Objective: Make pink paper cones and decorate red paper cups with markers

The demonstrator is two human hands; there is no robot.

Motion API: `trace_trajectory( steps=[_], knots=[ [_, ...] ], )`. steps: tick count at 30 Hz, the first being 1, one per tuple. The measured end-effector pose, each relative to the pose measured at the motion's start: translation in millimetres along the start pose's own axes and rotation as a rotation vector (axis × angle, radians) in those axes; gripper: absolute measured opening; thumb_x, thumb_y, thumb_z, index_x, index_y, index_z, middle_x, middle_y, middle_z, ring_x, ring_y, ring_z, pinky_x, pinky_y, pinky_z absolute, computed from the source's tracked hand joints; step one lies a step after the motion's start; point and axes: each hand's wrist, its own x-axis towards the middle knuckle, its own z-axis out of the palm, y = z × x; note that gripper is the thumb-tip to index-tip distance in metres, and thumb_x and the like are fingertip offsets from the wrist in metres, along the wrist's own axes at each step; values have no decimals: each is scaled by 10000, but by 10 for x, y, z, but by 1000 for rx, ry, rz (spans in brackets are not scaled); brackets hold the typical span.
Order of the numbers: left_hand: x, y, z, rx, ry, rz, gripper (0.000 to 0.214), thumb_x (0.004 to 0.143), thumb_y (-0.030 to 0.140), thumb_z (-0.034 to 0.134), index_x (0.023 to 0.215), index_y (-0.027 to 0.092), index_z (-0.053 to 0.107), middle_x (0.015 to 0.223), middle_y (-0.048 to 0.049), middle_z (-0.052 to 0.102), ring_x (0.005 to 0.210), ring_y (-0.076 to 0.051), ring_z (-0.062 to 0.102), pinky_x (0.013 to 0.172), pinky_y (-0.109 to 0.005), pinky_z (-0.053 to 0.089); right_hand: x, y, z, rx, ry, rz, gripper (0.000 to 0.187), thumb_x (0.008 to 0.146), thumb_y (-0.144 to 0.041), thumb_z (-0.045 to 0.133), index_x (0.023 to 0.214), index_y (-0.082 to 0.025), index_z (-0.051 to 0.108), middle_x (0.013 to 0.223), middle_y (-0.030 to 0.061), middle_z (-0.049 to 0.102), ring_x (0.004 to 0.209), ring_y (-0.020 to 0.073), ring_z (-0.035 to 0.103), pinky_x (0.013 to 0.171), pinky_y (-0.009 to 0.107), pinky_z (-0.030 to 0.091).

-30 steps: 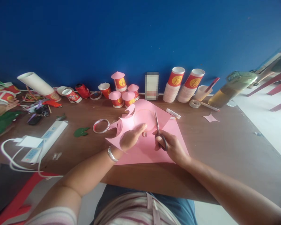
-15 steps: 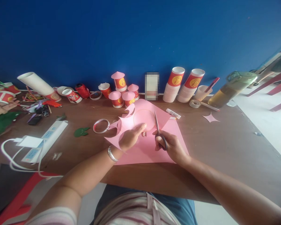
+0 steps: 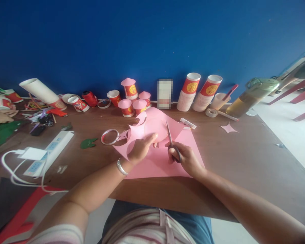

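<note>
Pink paper (image 3: 154, 118): likely light, floppy (creasable); pinch edgewise. Left grip (image 3: 141, 150): holding paper. Right grip (image 3: 188, 159), paper's right: holding scissors (image 3: 170, 135).

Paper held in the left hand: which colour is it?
The paper is pink; the head view shows it.

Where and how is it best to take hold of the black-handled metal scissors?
Probably take the scissors by their black handle loops, from the near right, as the right hand does: the loops lie nearer, while the slender pointed blades aim away.
</note>
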Motion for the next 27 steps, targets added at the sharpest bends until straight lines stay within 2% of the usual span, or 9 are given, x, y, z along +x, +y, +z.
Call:
trace_trajectory(
  steps=[6, 12, 22, 27],
  knots=[
    [79, -66, 22, -96, 71, 47, 479, 987, 523, 390, 614, 226, 439, 636, 6, 536, 694, -155, 565, 863, -288, 513, 11, -11, -12, 19, -32, -6, 561, 913, -743, 593, 1005, -189, 615, 650, -6, 620, 607, 157, 608, 603, 309, 515],
    [99, -48, -25, -108, 33, 99, 469, 965, 492, 400, 574, 236, 367, 598, 0, 465, 658, -161, 523, 757, -303, 520, 7, -23, -19, 17, -47, -6, 586, 900, -769, 597, 1003, -193, 622, 669, 4, 629, 605, 154, 599, 593, 304, 509],
    [70, -20, -29, -13, -16, 50, 514, 964, 540, 377, 585, 221, 512, 622, -7, 497, 641, -153, 494, 717, -289, 494, 7, 15, -6, 24, -12, -16, 561, 909, -738, 608, 1025, -189, 629, 705, 5, 648, 618, 150, 618, 595, 293, 511],
    [2, 90, -38, -13, 0, 55, 477, 970, 483, 379, 621, 221, 572, 585, 1, 497, 639, -152, 535, 739, -268, 517, 10, 24, -1, 21, -3, -31, 581, 908, -750, 605, 1048, -187, 643, 705, 9, 656, 611, 152, 618, 589, 293, 514]
  ],
)
